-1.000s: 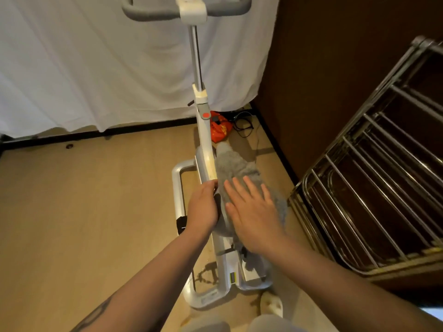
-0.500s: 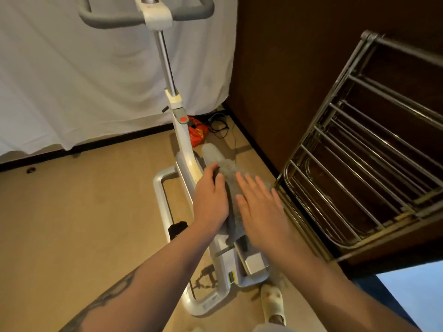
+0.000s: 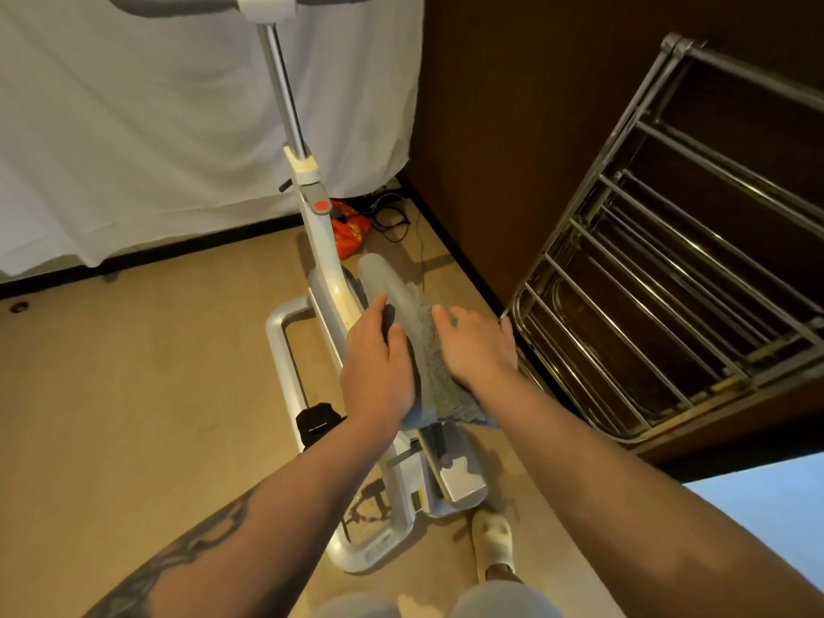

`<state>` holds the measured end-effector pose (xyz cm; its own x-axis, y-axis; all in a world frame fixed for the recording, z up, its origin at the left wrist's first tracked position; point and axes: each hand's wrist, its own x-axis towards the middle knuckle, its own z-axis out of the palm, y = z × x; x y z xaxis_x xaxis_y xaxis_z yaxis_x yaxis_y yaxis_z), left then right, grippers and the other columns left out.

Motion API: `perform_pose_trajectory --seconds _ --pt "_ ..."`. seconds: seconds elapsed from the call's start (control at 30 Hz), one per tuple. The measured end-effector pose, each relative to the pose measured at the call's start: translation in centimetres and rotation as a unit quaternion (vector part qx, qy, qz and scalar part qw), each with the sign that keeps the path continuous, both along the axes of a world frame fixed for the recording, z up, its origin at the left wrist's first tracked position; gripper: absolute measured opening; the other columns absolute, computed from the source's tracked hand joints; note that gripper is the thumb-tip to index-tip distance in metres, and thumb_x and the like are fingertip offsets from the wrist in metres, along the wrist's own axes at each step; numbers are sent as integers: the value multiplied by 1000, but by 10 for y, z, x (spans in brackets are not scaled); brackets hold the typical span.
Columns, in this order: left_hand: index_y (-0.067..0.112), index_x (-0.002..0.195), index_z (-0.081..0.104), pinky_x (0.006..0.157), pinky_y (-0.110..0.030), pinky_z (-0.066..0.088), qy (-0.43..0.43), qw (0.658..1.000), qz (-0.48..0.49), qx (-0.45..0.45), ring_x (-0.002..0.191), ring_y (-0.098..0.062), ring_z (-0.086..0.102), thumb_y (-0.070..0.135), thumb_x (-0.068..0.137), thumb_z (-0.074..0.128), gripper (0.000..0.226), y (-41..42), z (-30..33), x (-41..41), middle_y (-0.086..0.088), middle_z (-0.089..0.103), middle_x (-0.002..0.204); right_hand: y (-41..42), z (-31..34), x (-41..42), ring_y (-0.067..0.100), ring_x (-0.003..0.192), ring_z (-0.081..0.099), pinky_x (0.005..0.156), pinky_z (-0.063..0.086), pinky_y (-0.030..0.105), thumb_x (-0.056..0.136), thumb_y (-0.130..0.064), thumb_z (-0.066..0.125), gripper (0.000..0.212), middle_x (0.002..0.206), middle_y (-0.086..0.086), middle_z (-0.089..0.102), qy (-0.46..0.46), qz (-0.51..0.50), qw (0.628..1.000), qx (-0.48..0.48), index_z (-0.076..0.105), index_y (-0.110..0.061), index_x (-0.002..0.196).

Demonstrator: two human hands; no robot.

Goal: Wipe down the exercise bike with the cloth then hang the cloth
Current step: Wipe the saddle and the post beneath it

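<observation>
My right hand (image 3: 479,345) flat on fuzzy grey cloth (image 3: 439,381), fingers straight, pressing it on exercise bike (image 3: 325,265) saddle. My left hand (image 3: 379,368) curls over saddle's left side, steadying it. Saddle long axis runs away from me, smooth grey nose ahead, uncovered. Metal drying rack (image 3: 660,278), shiny thin bars, at right, nearer right hand.
</observation>
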<state>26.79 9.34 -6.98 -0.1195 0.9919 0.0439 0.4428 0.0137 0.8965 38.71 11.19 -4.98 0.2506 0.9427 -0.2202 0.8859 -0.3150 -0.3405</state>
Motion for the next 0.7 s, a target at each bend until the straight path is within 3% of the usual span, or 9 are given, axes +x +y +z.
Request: perform_pose_trajectory --seconds 0.07,0.13,0.2,0.27,0.33,0.4,0.47,0.6,0.7 --pt "31 142 39 103 -32 41 10 1000 4 5 126 -9 46 28 101 39 41 0 -1 0 9 49 139 -23 -5 -7 17 145 23 121 3 46 101 -52 13 59 155 -3 34 -51 36 996 58 34 -23 148" --pt "29 137 45 96 -24 39 22 1000 6 17 121 -5 46 24 101 40 37 0 3 2 15 51 129 -40 -9 -7 15 145 21 118 19 42 101 -54 19 59 156 -6 29 -26 48 994 98 25 -25 151" --pt "30 131 49 96 -28 43 36 999 -4 24 118 -4 47 23 100 40 32 2 4 2 19 51 124 -22 -4 2 17 130 41 100 39 38 100 -54 23 52 145 -6 44 34 35 997 67 38 -30 144" --pt "29 135 47 104 -39 43 47 999 -13 18 126 -9 44 25 100 40 35 4 1 1 14 51 135 6 4 12 20 102 52 79 39 34 100 -54 25 46 123 -1 59 105 1 994 -8 53 -32 129" --pt "28 139 45 108 -43 41 53 998 -7 15 132 -11 41 25 100 40 39 3 -1 1 10 48 142 7 3 15 19 93 53 72 38 32 101 -52 24 44 106 -2 60 151 -25 988 -5 59 -29 116" --pt "27 139 46 109 -42 40 53 998 0 17 133 -10 39 24 100 41 39 1 0 1 10 47 143 -22 -9 8 18 108 54 79 42 31 101 -50 24 42 117 -5 57 159 -42 983 77 55 -29 120" --pt "26 138 48 109 -41 39 62 998 5 21 135 -9 38 23 100 42 39 1 2 1 10 46 144 -45 -15 3 16 128 42 96 41 35 100 -50 28 48 141 -6 43 182 -72 973 122 43 -28 140" --pt "27 135 50 107 -33 38 67 997 11 26 133 -8 39 21 99 43 37 1 2 2 11 47 142 1 -9 26 31 119 52 99 43 40 103 -39 32 43 129 12 56 272 -144 951 -8 56 -13 128" --pt "27 136 50 104 -34 40 70 997 15 27 130 -9 42 20 99 42 38 2 3 3 10 50 140 -7 -4 18 30 117 51 97 42 40 105 -35 26 42 127 11 54 219 -86 972 0 52 -13 130"
